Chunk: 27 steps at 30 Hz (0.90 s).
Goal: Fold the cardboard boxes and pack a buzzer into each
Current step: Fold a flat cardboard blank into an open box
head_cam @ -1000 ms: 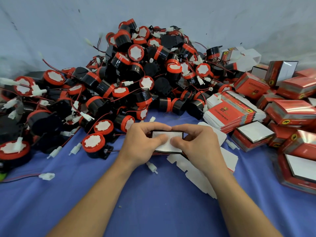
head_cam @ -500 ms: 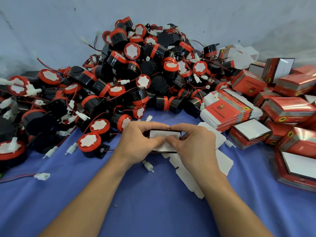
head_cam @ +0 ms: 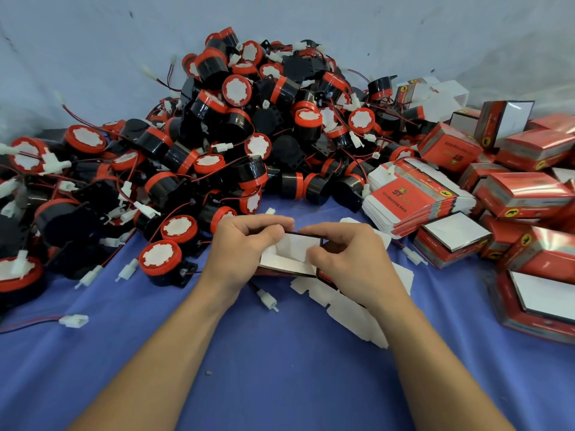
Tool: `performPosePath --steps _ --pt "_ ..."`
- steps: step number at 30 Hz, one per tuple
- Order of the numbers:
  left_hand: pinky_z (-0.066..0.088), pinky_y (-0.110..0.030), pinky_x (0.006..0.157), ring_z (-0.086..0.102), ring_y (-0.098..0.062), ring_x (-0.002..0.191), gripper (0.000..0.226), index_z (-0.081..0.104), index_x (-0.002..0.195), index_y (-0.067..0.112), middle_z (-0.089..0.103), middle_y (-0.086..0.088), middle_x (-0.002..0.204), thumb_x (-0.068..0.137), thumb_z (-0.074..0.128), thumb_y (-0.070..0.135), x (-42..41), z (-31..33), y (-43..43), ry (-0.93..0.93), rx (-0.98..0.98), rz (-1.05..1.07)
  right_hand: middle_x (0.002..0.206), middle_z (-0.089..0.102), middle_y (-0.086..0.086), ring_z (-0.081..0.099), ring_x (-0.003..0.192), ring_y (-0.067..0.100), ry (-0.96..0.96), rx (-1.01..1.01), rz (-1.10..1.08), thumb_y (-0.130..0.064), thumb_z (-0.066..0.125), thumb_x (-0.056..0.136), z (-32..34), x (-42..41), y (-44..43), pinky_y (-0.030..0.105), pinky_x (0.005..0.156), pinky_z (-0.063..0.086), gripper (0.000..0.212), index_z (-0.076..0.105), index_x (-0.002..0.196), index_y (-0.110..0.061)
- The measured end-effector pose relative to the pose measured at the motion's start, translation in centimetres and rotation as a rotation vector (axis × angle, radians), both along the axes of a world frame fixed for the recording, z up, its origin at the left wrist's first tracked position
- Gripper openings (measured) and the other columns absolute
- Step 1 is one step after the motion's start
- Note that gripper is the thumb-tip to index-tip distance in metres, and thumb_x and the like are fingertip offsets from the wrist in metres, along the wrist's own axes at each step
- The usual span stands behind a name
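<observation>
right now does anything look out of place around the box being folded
A stray white connector lies by the near edge of the cardboard box held by the left hand and right hand, its red wire running under the box. Nothing looks damaged.

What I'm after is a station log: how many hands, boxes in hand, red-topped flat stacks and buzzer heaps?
Hands: 2, left hand and right hand
Box in hand: 1
Red-topped flat stack: 1
Buzzer heap: 1
Total: 5
</observation>
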<state>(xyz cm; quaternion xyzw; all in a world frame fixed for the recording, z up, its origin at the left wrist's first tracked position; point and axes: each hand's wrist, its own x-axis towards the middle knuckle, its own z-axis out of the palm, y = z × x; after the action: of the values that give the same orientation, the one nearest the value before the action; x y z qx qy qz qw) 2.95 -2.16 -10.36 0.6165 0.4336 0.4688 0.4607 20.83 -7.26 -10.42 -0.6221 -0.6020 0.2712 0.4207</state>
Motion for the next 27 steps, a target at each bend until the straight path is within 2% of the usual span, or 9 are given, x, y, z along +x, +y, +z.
performPosePath --steps 4,7,12,15,18,19,21,23,27 --pt "0.054 -0.024 0.087 0.074 -0.009 0.099 0.033 0.083 0.089 0.029 0.081 0.006 0.096 0.097 0.065 0.003 0.2 0.0 -0.2 0.0 -0.011 -0.015 0.064 0.068 -0.022 0.062 0.06 0.005 -0.022 0.06 -0.054 -0.015 0.069 0.082 0.1 -0.6 -0.2 0.012 0.055 0.044 0.043 0.071 0.079 -0.057" --pt "0.055 -0.026 0.092 0.074 -0.011 0.101 0.031 0.082 0.092 0.027 0.081 0.005 0.096 0.097 0.065 0.002 0.6 -0.1 -0.4 -0.009 -0.005 -0.02 0.061 0.063 -0.028 0.059 0.059 0.004 -0.049 0.086 -0.089 -0.016 0.073 0.083 0.0 -1.1 -0.1 0.013 0.054 0.043 0.046 0.068 0.073 -0.061" --pt "0.051 -0.012 0.085 0.072 -0.006 0.105 0.035 0.083 0.088 0.032 0.08 0.006 0.1 0.097 0.06 0.007 1.6 -0.2 -1.2 -0.12 -0.012 -0.036 0.068 0.061 -0.034 0.058 0.065 0.0 -0.078 0.084 -0.105 -0.02 0.076 0.082 -0.5 -2.0 -0.2 0.009 0.055 0.041 0.033 0.077 0.098 -0.049" --pt "0.053 -0.015 0.086 0.073 -0.009 0.103 0.028 0.083 0.087 0.028 0.08 0.003 0.099 0.093 0.059 0.016 1.7 -0.3 -1.2 -0.193 -0.036 -0.018 0.078 0.069 -0.03 0.062 0.072 0.002 -0.048 0.085 -0.06 -0.026 0.073 0.085 -0.3 -2.1 -0.3 0.011 0.058 0.042 0.03 0.076 0.103 -0.049" --pt "0.056 -0.024 0.087 0.074 -0.017 0.1 0.026 0.083 0.087 0.02 0.08 -0.002 0.095 0.09 0.057 0.02 1.6 -0.3 -0.9 -0.232 -0.015 0.031 0.092 0.077 -0.017 0.069 0.086 0.013 0.16 0.008 0.053 -0.023 0.066 0.089 0.4 -1.2 -0.2 0.028 0.078 0.056 0.029 0.078 0.105 -0.044" --pt "0.056 -0.023 0.086 0.073 -0.017 0.097 0.026 0.082 0.086 0.02 0.08 -0.002 0.094 0.089 0.057 0.02 1.6 -0.3 -0.9 -0.241 -0.004 0.055 0.091 0.077 -0.012 0.069 0.085 0.018 0.19 -0.022 0.089 -0.019 0.064 0.087 0.6 -0.8 -0.3 0.031 0.078 0.056 0.033 0.078 0.105 -0.043" --pt "0.055 -0.02 0.082 0.073 -0.016 0.093 0.026 0.082 0.083 0.02 0.079 -0.002 0.091 0.089 0.056 0.019 1.7 -0.3 -0.9 -0.257 0.024 0.086 0.077 0.075 -0.01 0.065 0.069 0.018 0.119 -0.037 0.111 -0.012 0.062 0.083 0.5 -0.2 -0.3 0.024 0.064 0.051 0.042 0.078 0.106 -0.044" --pt "0.054 -0.019 0.081 0.072 -0.016 0.091 0.026 0.08 0.082 0.018 0.079 -0.002 0.088 0.09 0.055 0.017 1.7 -0.2 -1.2 -0.242 0.075 0.089 0.066 0.068 -0.019 0.058 0.057 0.006 0.014 0.007 0.061 -0.008 0.063 0.082 0.3 -0.4 -0.5 0.013 0.056 0.044 0.046 0.078 0.106 -0.044" --pt "0.052 -0.018 0.082 0.071 -0.014 0.089 0.029 0.079 0.082 0.016 0.077 0.0 0.084 0.092 0.053 0.009 1.7 -0.2 -1.9 -0.173 0.214 0.045 0.08 0.069 -0.031 0.062 0.076 0.001 -0.114 0.17 -0.018 -0.003 0.058 0.08 -0.1 -1.8 -0.9 0.009 0.063 0.044 0.052 0.077 0.106 -0.045"
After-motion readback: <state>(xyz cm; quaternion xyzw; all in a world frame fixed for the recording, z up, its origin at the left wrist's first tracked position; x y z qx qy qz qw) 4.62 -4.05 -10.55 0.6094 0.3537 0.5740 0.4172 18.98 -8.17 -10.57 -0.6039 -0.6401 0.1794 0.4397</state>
